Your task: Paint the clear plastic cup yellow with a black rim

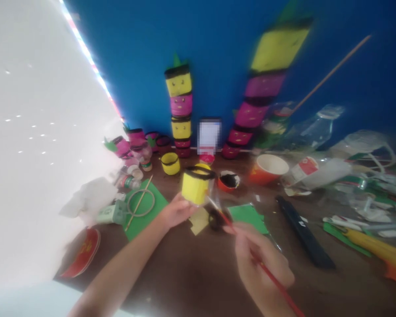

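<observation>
My left hand [178, 211] is closed on a yellow cup [194, 188] with a black band round its rim, holding it up over the table. A red-handled paintbrush [264, 265] is gripped in my right hand [262, 255]. The brush tip points up toward the right side of the cup; blur hides whether the two touch. Behind and to the right of the cup stands a small orange bowl [227, 186] with dark paint inside. A scrap of yellowish paper [199, 221] lies below the cup.
Green paper [158, 198] with a ring and stick lies left, near a second yellow cup [170, 164]. At right are an orange paper cup [269, 169], a black bar [305, 233], a yellow glue gun [372, 244] and plastic bottles. Stacked yellow-and-pink columns [181, 105] stand against the blue wall.
</observation>
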The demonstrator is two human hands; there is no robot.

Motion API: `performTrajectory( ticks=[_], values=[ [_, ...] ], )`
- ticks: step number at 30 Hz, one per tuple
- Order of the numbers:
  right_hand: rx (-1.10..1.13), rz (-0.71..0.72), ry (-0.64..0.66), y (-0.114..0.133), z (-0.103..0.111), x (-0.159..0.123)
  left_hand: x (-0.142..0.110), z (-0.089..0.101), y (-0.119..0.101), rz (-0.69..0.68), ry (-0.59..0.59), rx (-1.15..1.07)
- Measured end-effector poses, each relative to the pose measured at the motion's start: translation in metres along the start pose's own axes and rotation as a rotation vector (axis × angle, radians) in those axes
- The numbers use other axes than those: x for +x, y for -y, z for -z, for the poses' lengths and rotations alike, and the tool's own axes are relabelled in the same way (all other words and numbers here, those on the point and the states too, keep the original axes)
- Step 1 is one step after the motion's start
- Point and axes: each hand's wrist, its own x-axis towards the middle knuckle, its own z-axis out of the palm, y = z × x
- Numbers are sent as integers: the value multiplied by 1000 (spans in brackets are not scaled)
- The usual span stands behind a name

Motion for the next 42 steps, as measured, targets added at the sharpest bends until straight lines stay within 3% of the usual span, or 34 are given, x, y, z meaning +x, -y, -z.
performTrajectory(
  ticks=[7,13,16,21,28,34,42],
  values=[
    [73,13,-20,-4,-2,0,2,-5,-3,-21,14,-34],
    [94,40,13,1,-1,2,3,3,0,-2,-63,-82],
    [53,-18,9,2,0,2,3,3,-1,-6,-36,-81],
    [112,38,49,-1,0,2,3,1,-1,-2,-50,-80],
    [88,40,-14,-7,-3,0,3,1,-1,-1,-19,-83],
    [201,55,18,-4,0,2,3,5,1,-7,-96,-108],
    [122,-227,-29,-18,-1,0,8,3,-5,-44,-177,-204]
  ],
)
